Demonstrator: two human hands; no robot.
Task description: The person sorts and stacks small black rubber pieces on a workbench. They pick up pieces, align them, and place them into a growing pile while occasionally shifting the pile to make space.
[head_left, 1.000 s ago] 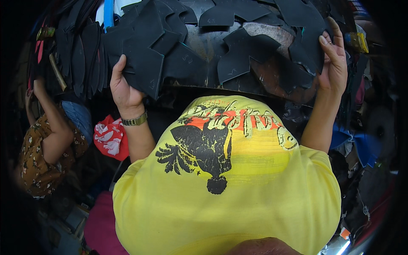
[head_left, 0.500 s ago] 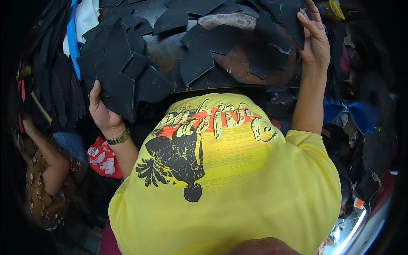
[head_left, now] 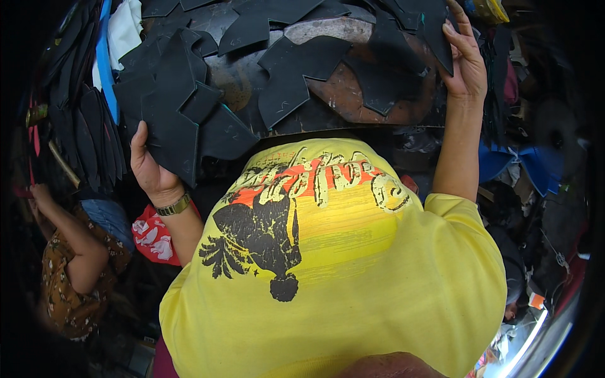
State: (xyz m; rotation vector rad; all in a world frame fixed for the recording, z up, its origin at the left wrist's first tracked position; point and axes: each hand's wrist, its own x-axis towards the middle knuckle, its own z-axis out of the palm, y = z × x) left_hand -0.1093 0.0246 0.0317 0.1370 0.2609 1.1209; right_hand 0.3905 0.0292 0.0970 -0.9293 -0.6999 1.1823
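Several flat black cut pieces point(head_left: 296, 69) lie spread over a worn round brown board point(head_left: 353, 94) in front of my yellow shirt point(head_left: 340, 277). My left hand point(head_left: 150, 169), with a metal watch on its wrist, grips the lower edge of a stack of black pieces point(head_left: 170, 113) at the board's left side. My right hand point(head_left: 466, 60) reaches to the far right of the board, its fingers laid on a black piece point(head_left: 432, 28) there.
Black soles point(head_left: 88, 138) stand stacked along the left, with a blue strip and white cloth point(head_left: 123, 31) beside them. A person in a patterned brown top point(head_left: 69, 277) sits low at the left. A red and white cloth point(head_left: 151, 236) lies below my left wrist. Blue pieces point(head_left: 523, 160) lie at the right.
The view has tipped so the board and pieces sit higher and nearer. My left hand has slid down the left stack; my right hand stays on the right-side pieces.
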